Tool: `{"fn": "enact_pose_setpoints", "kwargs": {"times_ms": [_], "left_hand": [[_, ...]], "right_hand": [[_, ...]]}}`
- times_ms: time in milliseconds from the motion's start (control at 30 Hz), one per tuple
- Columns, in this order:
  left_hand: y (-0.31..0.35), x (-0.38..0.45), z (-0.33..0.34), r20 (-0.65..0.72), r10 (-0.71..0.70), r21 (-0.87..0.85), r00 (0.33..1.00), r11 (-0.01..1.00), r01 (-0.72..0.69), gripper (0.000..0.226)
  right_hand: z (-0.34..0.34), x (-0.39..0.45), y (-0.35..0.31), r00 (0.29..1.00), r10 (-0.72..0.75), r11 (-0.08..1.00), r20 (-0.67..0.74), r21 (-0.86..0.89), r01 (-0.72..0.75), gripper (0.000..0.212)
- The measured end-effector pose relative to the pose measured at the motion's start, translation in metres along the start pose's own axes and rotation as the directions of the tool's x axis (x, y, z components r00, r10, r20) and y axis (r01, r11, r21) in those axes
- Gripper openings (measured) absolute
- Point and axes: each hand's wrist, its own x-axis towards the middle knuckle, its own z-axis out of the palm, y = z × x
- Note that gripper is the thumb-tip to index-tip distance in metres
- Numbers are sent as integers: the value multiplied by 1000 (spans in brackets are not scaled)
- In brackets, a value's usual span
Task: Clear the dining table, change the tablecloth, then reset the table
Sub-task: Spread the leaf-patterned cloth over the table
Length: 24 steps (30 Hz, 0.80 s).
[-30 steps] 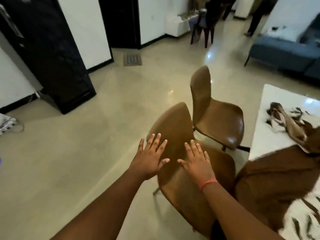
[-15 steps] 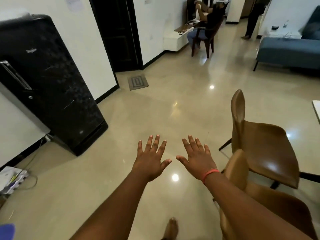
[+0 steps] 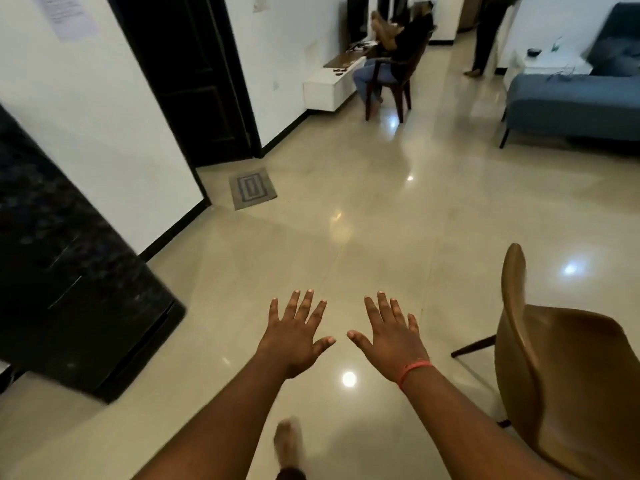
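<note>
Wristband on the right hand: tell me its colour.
The wristband on the right hand is orange-red, seen clearly in the head view.

The view has swung left: the tabletop and its cloth have gone from sight, and only one brown chair (image 3: 554,375) remains. Both hands now hover over bare floor (image 3: 346,244), off the chair back.

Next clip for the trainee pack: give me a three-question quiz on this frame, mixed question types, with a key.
1. True or false: the left hand grips the brown chair.
2. Which wrist wears the red band? A) left B) right C) neither
3. Fill in: the small mat lies on the floor before the dark ____.

Key: 1 false, both hands are held out with fingers spread, holding nothing. 2 B, the right hand. 3 doorway.
</note>
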Motion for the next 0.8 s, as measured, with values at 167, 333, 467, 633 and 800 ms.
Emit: {"fn": "enact_pose_setpoints", "kwargs": {"times_ms": [167, 333, 467, 633, 800], "left_hand": [[3, 181, -31, -40, 168, 14, 985, 986, -167, 88], [44, 341, -79, -35, 428, 89, 903, 902, -423, 86], [108, 462, -117, -6, 560, 76, 829, 827, -558, 83], [212, 593, -139, 30, 705, 136, 709, 699, -702, 82], [343, 705, -169, 67, 808, 160, 586, 571, -805, 79]], "right_hand": [[-30, 126, 55, 988, 147, 989, -41, -16, -147, 92], [-84, 216, 125, 923, 368, 930, -113, 41, -366, 91], [-133, 251, 207, 825, 536, 844, -178, 105, -525, 92], [-174, 274, 352, 632, 740, 671, -231, 181, -719, 92], [-202, 305, 481, 499, 855, 519, -144, 256, -815, 90]]}}
